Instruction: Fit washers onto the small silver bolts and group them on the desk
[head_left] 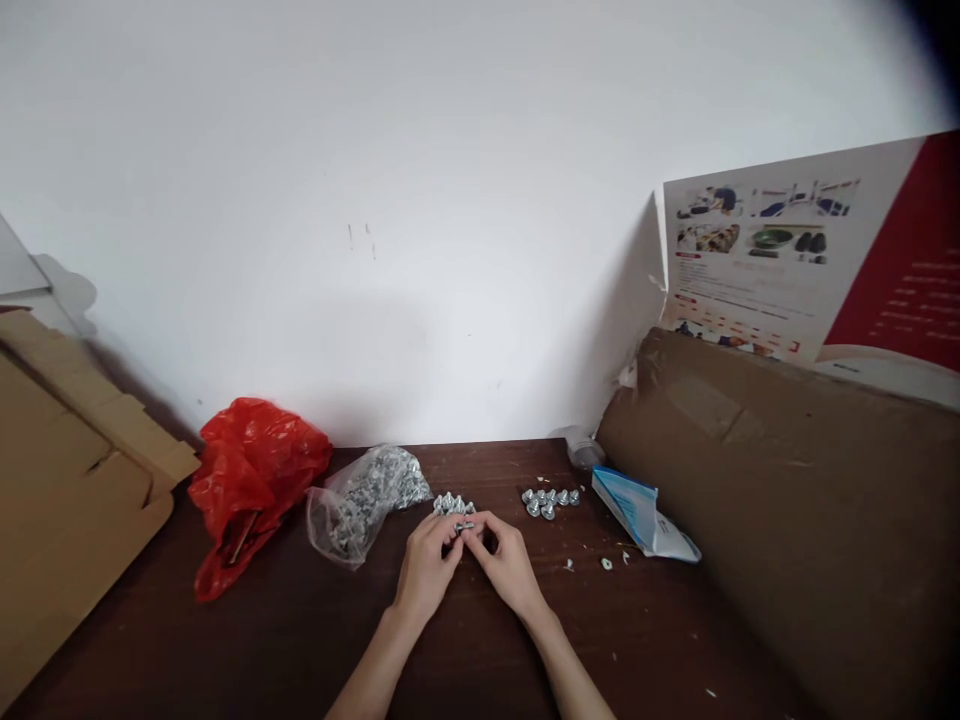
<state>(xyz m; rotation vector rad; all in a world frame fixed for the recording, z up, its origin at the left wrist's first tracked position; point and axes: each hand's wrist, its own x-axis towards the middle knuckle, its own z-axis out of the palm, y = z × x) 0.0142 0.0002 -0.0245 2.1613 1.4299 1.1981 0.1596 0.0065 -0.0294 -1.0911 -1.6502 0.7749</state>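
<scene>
A small metal screw lies across the fingertips of both hands above the middle of the table. My left hand pinches its left end, and my right hand pinches the right end between thumb and forefinger. Just beyond the fingers sits a cluster of shiny metal screws, partly hidden by my hands. To the right, a second group of several silver screws stands close together. A clear plastic bag full of small metal parts lies to the left of my left hand.
On the dark wooden table, a red plastic bag lies at the left, near a cardboard box. A blue and white packet leans by a large brown carton on the right. Small scraps lie nearby.
</scene>
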